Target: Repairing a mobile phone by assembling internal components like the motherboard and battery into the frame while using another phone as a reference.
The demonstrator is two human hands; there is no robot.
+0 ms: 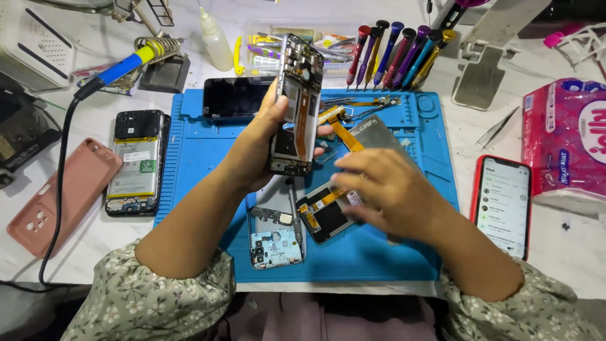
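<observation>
My left hand (pixel 262 148) holds an opened phone frame (pixel 295 104) upright above the blue work mat (pixel 202 158), fingers wrapped round its edges. My right hand (pixel 382 189) hovers low over the mat, slightly blurred, fingers curled beside a loose screen panel (pixel 325 215) with an orange flex cable. What the right fingers hold, if anything, is unclear. A grey plate (pixel 379 134) and another orange flex cable (pixel 344 126) lie behind that hand. A blue back cover with a camera cutout (pixel 274 247) lies near the mat's front edge.
Left of the mat lie an opened phone showing its battery (pixel 136 161), a pink phone case (pixel 63 196) and a soldering iron (pixel 123 66). A rack of coloured screwdrivers (pixel 398 53) stands behind. To the right are tweezers (pixel 499 129), a lit red-cased phone (pixel 503 205) and a tissue pack (pixel 565 142).
</observation>
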